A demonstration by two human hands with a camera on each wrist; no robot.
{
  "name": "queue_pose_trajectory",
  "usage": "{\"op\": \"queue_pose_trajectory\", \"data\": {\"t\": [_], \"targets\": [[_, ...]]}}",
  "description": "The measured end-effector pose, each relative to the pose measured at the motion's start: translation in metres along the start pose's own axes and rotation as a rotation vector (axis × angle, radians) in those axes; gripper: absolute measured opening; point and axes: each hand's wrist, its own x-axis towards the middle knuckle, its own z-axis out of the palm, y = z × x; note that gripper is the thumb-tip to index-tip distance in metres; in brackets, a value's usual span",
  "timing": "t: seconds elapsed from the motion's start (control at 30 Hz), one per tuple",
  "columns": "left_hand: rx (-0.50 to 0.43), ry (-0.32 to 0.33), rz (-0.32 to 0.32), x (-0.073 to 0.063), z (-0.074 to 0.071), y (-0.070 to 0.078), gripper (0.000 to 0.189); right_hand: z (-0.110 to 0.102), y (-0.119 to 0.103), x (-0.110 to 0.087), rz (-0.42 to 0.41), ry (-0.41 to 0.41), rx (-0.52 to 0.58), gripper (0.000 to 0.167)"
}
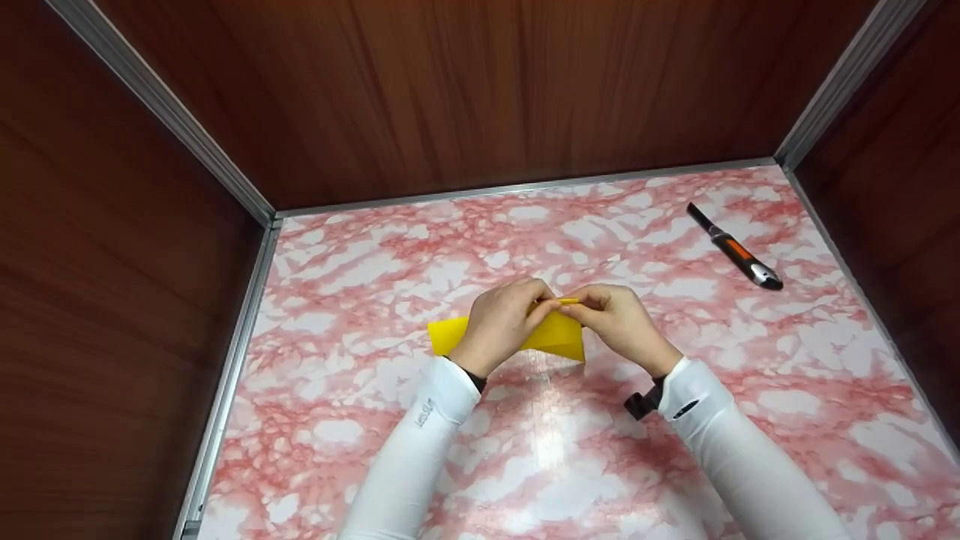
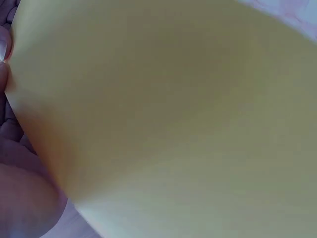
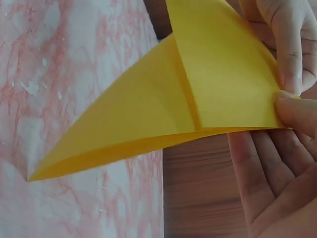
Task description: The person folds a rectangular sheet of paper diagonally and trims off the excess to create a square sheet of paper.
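Observation:
Both hands hold a folded sheet of yellow paper [image 1: 556, 334] above the middle of the table. My left hand [image 1: 501, 319] pinches its upper edge between thumb and fingers. Close beside it, my right hand [image 1: 621, 321] pinches the right end of that same edge. In the right wrist view the yellow paper [image 3: 233, 74] shows a folded flap over a larger layer, which hangs out to a point. Yellow paper [image 2: 173, 119] fills most of the left wrist view, so the left fingers show only at its left edge.
A utility knife [image 1: 739, 251] with a black and orange handle lies at the table's far right. The table [image 1: 360, 420] has a red and white marbled top. Dark wood panels [image 1: 487, 90] with metal edging stand at the back and both sides.

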Motion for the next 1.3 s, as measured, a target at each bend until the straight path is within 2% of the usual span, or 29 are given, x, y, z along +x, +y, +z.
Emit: {"op": "queue_pose_trajectory", "data": {"t": [0.17, 0.43, 0.63, 0.87, 1.03, 1.13, 1.3], "targets": [[-0.017, -0.068, -0.013, 0.000, -0.002, -0.003, 0.019, 0.001, 0.000, -0.002, 0.017, 0.015, -0.001, 0.017], [0.039, -0.183, 0.008, -0.002, -0.010, -0.012, 0.031, -0.004, 0.001, -0.004, 0.000, 0.024, 0.024, 0.019], [0.028, -0.201, 0.021, -0.003, -0.015, -0.011, 0.029, -0.007, -0.003, -0.005, -0.002, -0.002, 0.042, 0.023], [0.044, -0.199, 0.045, -0.004, -0.017, -0.015, 0.032, -0.009, -0.008, -0.006, 0.056, -0.017, 0.039, 0.019], [0.004, -0.221, 0.042, -0.007, -0.019, -0.021, 0.031, -0.011, -0.029, -0.011, 0.056, -0.013, 0.045, 0.016], [-0.004, -0.217, 0.049, -0.008, -0.019, -0.023, 0.028, -0.011, -0.024, -0.010, 0.045, -0.013, 0.055, 0.019], [-0.001, -0.231, 0.043, -0.008, -0.020, -0.025, 0.028, -0.009, -0.004, -0.006, 0.043, -0.015, 0.058, 0.025]]}}
